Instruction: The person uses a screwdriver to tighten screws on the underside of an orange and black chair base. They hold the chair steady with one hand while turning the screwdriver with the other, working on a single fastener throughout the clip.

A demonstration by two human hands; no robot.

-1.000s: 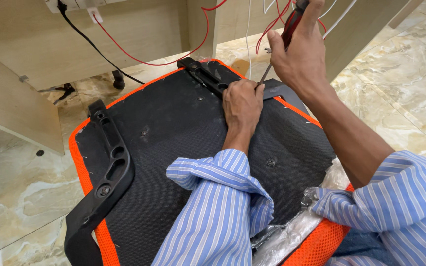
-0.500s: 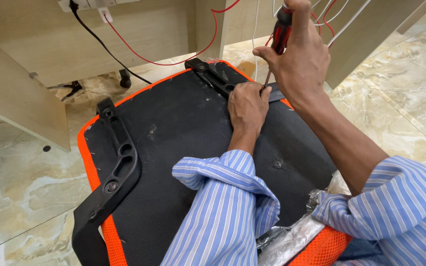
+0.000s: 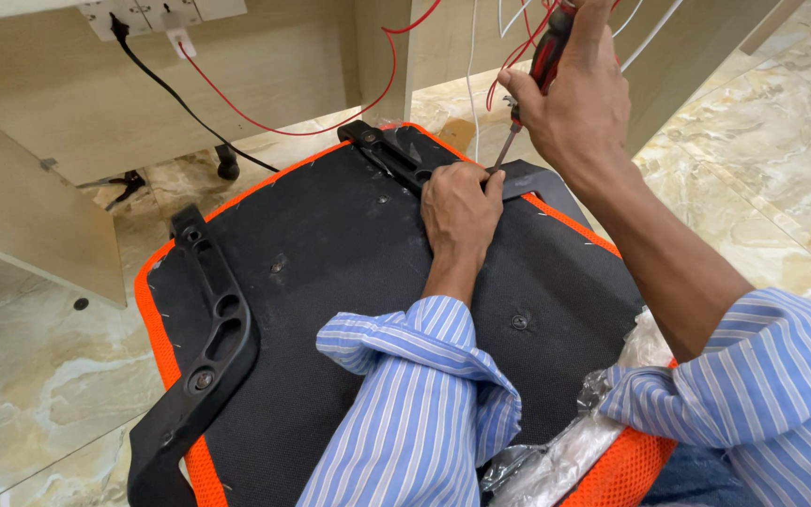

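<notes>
In the head view, I look down at an upturned chair seat [image 3: 368,310], black underneath with an orange edge, lying on the marble floor [image 3: 781,160] in front of a pale wooden desk [image 3: 77,122].

My left hand [image 3: 460,211] lies flat and closed on the far part of the seat, the fingers curled against a black armrest bracket [image 3: 396,160] that runs from the far left toward the near right. My right hand [image 3: 579,108] is higher and farther, clamped around a screwdriver [image 3: 535,80] with a red and black handle. The shaft of the tool points down and to the left, and its tip meets the bracket just beside the left fingers. I cannot see the screw itself; the left hand hides it.

So the long axis of the screwdriver is steep, tilted from far right at the handle to near left at the tip, and the contact point lies below the right hand and touching the left one. The left hand is the nearer hand to that point.

A second black bracket [image 3: 208,347] is on the left edge of the seat, well apart from both hands. Red wires [image 3: 330,122] and a black cable [image 3: 171,94] hang from a socket strip under the desk. Clear plastic wrap [image 3: 593,432] lies at the near right.
</notes>
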